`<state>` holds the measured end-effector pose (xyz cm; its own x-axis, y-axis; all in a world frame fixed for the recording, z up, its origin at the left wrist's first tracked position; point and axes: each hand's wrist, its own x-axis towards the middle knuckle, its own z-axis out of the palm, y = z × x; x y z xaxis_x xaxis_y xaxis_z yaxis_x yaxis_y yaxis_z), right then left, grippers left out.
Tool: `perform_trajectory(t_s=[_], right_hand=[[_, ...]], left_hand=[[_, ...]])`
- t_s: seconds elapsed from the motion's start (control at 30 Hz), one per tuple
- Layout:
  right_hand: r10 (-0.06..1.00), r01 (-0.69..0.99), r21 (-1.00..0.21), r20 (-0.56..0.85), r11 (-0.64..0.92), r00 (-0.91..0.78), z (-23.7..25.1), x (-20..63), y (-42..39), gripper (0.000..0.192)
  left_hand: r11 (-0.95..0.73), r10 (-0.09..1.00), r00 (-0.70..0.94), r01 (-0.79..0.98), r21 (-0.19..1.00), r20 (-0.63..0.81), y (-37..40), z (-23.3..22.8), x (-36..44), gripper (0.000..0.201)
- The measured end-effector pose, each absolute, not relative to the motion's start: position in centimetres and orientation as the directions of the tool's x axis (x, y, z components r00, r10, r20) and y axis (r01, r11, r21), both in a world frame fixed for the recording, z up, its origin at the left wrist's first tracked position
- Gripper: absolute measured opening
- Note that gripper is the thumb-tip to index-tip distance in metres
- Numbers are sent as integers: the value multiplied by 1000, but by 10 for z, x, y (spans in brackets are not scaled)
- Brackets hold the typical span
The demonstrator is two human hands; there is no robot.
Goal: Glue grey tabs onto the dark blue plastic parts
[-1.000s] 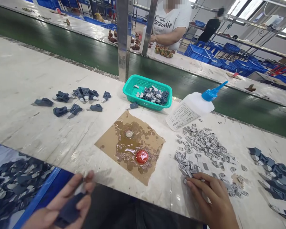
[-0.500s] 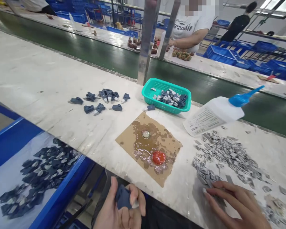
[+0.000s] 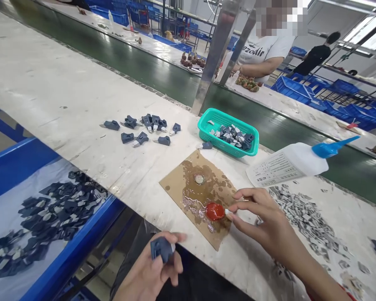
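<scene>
My left hand [image 3: 156,267], below the table edge, is closed on a dark blue-grey plastic part [image 3: 161,250] with a pale piece at its side. Over the cardboard, my right hand [image 3: 260,217] pinches a small light-grey chip [image 3: 228,212] between thumb and fingertips. The chip is at the right rim of a red cap [image 3: 215,212], which looks wet; whether they touch I cannot tell. Glossy liquid covers much of the brown cardboard [image 3: 172,184], where a small pale disc [image 3: 199,179] also lies. Partly behind my right forearm spreads a pile of grey chips [image 3: 303,213].
A green basket [image 3: 203,133] holds blue-grey and pale parts. Left of it lie several blue-grey parts [image 3: 142,137]. A white bottle with a blue nozzle [image 3: 288,161] leans at the right. A blue crate [image 3: 90,234] with many parts stands lower left. Across the green belt [image 3: 163,77] a person [image 3: 263,54] works.
My right hand has moved left from the chip pile to the red cap, carrying a chip. My left hand has turned the blue-grey part slightly. The camera view has shifted.
</scene>
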<state>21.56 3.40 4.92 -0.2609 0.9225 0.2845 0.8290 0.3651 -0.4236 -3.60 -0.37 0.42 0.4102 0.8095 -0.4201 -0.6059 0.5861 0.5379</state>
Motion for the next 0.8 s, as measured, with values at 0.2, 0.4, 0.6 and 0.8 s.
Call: perform_trajectory(t_s=[0.2,0.4,0.6,0.8], right_hand=[[897,811,-383,224,441,-382,51,213,45,5],[886,808,-365,179,463,-427,51,214,49,5],[874,804,-343,167,486,-457,54,212,52,4],[869,804,-329,201,494,-452,58,211,52,5]], left_hand=[[601,750,342,-712,365,-567,-5,18,-48,40],[497,787,246,-796,345,-566,-1,19,-43,45],[435,757,133,-834,341,-640,3,12,-44,31],[442,708,58,-814,378,-704,4,25,-39,25]])
